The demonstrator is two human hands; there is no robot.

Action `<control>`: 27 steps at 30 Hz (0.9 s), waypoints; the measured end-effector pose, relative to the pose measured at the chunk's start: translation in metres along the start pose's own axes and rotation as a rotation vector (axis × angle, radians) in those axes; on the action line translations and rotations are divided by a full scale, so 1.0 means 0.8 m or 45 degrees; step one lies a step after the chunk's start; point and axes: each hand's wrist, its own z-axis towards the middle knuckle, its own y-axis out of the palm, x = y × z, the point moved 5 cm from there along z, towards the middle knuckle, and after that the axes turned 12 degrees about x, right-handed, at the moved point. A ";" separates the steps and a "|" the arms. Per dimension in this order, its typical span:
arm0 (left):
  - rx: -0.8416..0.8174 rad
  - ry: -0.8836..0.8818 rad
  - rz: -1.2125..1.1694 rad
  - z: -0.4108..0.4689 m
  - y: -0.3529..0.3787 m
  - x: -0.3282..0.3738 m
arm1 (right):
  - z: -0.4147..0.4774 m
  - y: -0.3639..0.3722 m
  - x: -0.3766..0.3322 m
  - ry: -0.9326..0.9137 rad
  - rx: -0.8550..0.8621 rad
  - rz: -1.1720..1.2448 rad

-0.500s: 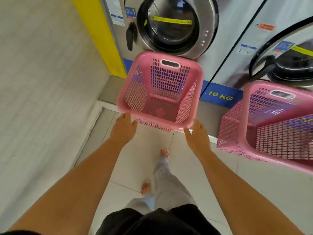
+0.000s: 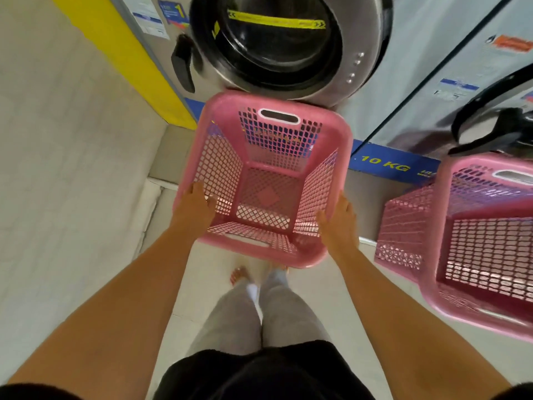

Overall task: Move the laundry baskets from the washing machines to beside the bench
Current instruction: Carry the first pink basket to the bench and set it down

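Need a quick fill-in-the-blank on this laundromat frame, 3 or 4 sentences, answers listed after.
1. Both laundry baskets are the colour ____.
2. The left hand and right hand sit on opposite side rims of the basket in front of the washing machine whose door is ____.
3. That basket holds ____ clothes.
4. The blue strip under the machines reads ____ KG.

Missing words: pink; shut; no; 10
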 end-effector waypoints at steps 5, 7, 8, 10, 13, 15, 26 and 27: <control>0.032 -0.022 0.035 0.046 0.015 -0.001 | 0.029 0.020 0.004 0.095 0.020 -0.012; 0.052 0.011 0.049 0.061 0.023 -0.003 | 0.036 0.029 0.007 0.135 0.007 -0.011; 0.058 0.015 0.047 0.069 0.027 -0.006 | 0.039 0.033 0.007 0.143 0.010 -0.002; 0.051 -0.019 0.032 0.084 0.034 -0.014 | 0.044 0.040 0.007 0.144 0.023 0.010; 0.022 -0.032 0.034 0.106 0.042 -0.025 | 0.051 0.051 0.011 0.140 0.025 -0.001; 0.006 -0.014 0.039 0.122 0.045 -0.032 | 0.052 0.059 0.016 0.145 0.034 0.008; 0.087 0.172 0.001 0.172 0.060 -0.035 | 0.057 0.077 0.040 0.118 0.236 0.051; 0.103 0.158 0.001 0.171 0.060 -0.036 | 0.057 0.077 0.039 0.121 0.240 0.052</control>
